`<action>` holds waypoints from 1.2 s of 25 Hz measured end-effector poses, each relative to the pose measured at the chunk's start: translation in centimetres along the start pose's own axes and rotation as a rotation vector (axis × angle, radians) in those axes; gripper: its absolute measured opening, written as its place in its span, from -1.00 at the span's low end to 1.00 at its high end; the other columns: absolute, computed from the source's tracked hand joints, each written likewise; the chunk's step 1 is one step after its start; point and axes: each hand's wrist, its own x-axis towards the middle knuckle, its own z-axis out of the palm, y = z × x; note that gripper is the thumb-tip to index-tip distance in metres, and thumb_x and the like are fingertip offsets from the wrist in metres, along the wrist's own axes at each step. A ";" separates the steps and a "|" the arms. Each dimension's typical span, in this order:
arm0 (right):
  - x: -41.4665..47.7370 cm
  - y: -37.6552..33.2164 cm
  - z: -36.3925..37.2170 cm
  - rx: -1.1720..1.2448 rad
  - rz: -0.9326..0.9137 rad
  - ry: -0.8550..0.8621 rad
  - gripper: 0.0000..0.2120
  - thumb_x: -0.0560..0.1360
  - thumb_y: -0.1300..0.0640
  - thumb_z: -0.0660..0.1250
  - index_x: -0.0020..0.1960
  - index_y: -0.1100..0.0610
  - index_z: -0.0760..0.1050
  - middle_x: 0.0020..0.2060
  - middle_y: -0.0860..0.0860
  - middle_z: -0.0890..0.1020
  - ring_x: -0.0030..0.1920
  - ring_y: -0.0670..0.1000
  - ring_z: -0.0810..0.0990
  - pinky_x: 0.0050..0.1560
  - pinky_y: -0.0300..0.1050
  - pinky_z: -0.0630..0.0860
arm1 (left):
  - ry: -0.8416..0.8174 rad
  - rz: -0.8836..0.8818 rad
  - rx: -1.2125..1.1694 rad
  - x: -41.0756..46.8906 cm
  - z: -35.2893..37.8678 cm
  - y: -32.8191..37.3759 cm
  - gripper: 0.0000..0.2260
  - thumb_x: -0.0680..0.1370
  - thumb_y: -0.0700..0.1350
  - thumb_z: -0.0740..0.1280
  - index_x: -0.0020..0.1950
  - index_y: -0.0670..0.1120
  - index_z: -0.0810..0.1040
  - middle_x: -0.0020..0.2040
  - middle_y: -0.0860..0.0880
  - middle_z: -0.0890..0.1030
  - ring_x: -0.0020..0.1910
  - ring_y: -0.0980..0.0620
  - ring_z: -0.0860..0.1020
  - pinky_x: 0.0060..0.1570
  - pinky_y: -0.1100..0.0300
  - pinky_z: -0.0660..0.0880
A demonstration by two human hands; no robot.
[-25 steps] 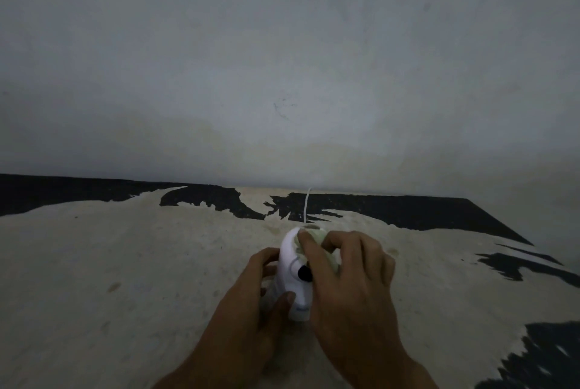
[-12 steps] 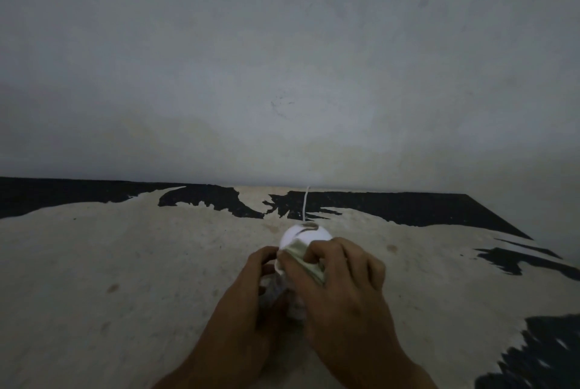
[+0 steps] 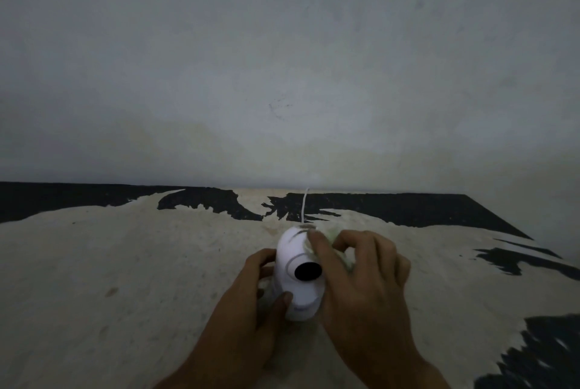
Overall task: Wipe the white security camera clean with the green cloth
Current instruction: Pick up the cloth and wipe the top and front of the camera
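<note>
The white security camera [image 3: 295, 266] stands on the worn table top [image 3: 125, 278], its round black lens facing me. My left hand [image 3: 251, 294] grips its base from the left, thumb pressed on the front. My right hand [image 3: 361, 278] holds the pale green cloth [image 3: 342, 250] bunched under its fingers against the camera's right side and top. Most of the cloth is hidden by the fingers.
A thin white cable [image 3: 305, 205] runs from the camera's back up to the wall [image 3: 282, 74]. The table's beige surface is peeled, with black patches along the far edge [image 3: 392, 206] and at the right [image 3: 533, 354].
My right hand with the cloth has slid from over the camera's front to its right side, uncovering the black lens. My left hand keeps its hold on the base.
</note>
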 end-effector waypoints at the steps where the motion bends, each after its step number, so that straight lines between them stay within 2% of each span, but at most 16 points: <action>1: -0.1 0.4 0.0 0.026 0.064 -0.004 -0.56 0.56 -0.10 0.06 0.25 0.12 0.50 -0.01 0.09 0.41 0.02 0.12 0.39 -0.06 -0.08 0.26 | -0.015 0.042 -0.041 -0.3 -0.1 0.1 -0.54 0.48 -0.02 0.35 0.26 0.17 0.17 0.00 0.41 0.34 -0.11 0.51 0.42 -0.18 0.58 0.41; 3: -0.7 1.2 0.5 0.082 0.177 -0.093 -0.41 0.63 -0.10 -0.15 0.18 0.19 0.56 -0.07 0.14 0.52 -0.05 0.13 0.48 -0.12 -0.11 0.32 | -0.028 0.092 -0.054 -0.9 -0.3 -0.4 -0.54 0.47 0.02 0.34 0.20 0.25 0.12 -0.05 0.46 0.28 -0.15 0.50 0.38 -0.25 0.56 0.38; 6: -1.0 1.4 0.6 0.241 0.278 -0.168 -0.48 0.58 -0.05 -0.04 0.18 0.21 0.56 -0.08 0.19 0.58 -0.14 0.17 0.59 -0.18 -0.15 0.41 | -0.004 0.153 -0.044 -0.6 -0.2 -0.6 -0.54 0.48 0.02 0.33 0.22 0.23 0.12 -0.03 0.46 0.26 -0.12 0.46 0.36 -0.23 0.56 0.37; 8: -0.9 0.9 0.5 0.299 0.209 -0.115 -0.47 0.64 -0.06 -0.08 0.23 0.23 0.52 -0.05 0.19 0.58 -0.12 0.08 0.57 -0.14 -0.24 0.46 | -0.007 0.144 -0.060 -0.5 -0.2 -0.3 -0.54 0.48 0.01 0.33 0.22 0.22 0.12 -0.03 0.46 0.24 -0.13 0.46 0.34 -0.24 0.57 0.35; 10: -0.5 0.3 -0.1 0.309 0.077 -0.065 -0.48 0.66 -0.06 -0.13 0.26 0.22 0.46 -0.03 0.14 0.55 -0.11 -0.07 0.48 -0.11 -0.40 0.42 | 0.000 0.126 -0.061 -0.4 -0.1 -0.3 -0.54 0.48 0.00 0.33 0.21 0.22 0.11 -0.05 0.45 0.22 -0.15 0.45 0.32 -0.27 0.58 0.35; 12: -0.4 0.8 -0.3 0.304 0.000 -0.098 -0.53 0.66 -0.04 -0.11 0.28 0.21 0.42 0.00 0.08 0.50 -0.15 -0.16 0.42 -0.16 -0.45 0.39 | -0.001 0.123 -0.066 -0.4 -0.1 -0.3 -0.54 0.48 0.00 0.34 0.21 0.22 0.11 -0.05 0.45 0.23 -0.14 0.44 0.32 -0.26 0.56 0.35; 14: -0.7 1.7 -0.3 0.336 0.053 -0.154 -0.57 0.64 -0.02 -0.02 0.25 0.21 0.47 -0.04 0.07 0.53 -0.21 -0.14 0.45 -0.24 -0.42 0.42 | -0.007 0.135 -0.076 -0.4 -0.2 -0.5 -0.54 0.47 0.00 0.34 0.21 0.22 0.13 -0.03 0.45 0.24 -0.12 0.45 0.34 -0.24 0.54 0.36; 17: -1.5 3.0 -0.1 0.351 0.111 -0.259 -0.66 0.57 0.00 0.09 0.07 0.15 0.57 -0.14 0.02 0.52 -0.28 -0.08 0.44 -0.33 -0.30 0.41 | -0.018 0.160 -0.103 -0.6 -0.2 -0.7 -0.54 0.47 0.00 0.34 0.21 0.22 0.14 0.01 0.44 0.27 -0.08 0.41 0.39 -0.17 0.52 0.38; 19: -1.6 3.5 -0.2 0.372 0.097 -0.249 -0.71 0.54 0.00 0.15 0.01 0.11 0.60 -0.16 0.00 0.55 -0.29 -0.08 0.47 -0.33 -0.27 0.46 | -0.007 0.173 -0.096 -0.7 -0.1 -0.8 -0.53 0.47 -0.01 0.34 0.22 0.22 0.15 0.02 0.44 0.29 -0.07 0.39 0.41 -0.17 0.53 0.39; 22: -1.1 3.7 -0.7 0.482 0.148 -0.144 -0.84 0.48 0.10 0.34 -0.02 0.14 0.64 -0.21 0.01 0.62 -0.27 -0.14 0.50 -0.24 -0.34 0.47 | 0.004 0.189 -0.091 -0.7 -0.2 -1.0 -0.53 0.46 0.01 0.33 0.25 0.20 0.16 0.03 0.43 0.30 -0.05 0.39 0.42 -0.16 0.54 0.39; 27: -1.7 3.7 -0.6 0.545 0.154 -0.340 -0.97 0.42 0.08 0.42 -0.16 0.02 0.63 -0.29 -0.08 0.63 -0.33 -0.23 0.44 -0.31 -0.40 0.37 | -0.002 0.200 -0.102 -0.8 -0.1 -1.0 -0.54 0.48 -0.03 0.33 0.24 0.20 0.15 0.04 0.44 0.26 -0.04 0.38 0.38 -0.07 0.50 0.35; 30: -1.0 4.2 -1.1 0.654 0.250 -0.213 -0.94 0.40 0.06 0.47 -0.16 0.03 0.67 -0.32 -0.11 0.67 -0.34 -0.21 0.54 -0.35 -0.41 0.45 | -0.013 0.201 -0.104 -0.7 -0.1 -1.1 -0.54 0.48 -0.03 0.33 0.23 0.23 0.15 0.04 0.44 0.28 -0.04 0.40 0.38 -0.08 0.49 0.35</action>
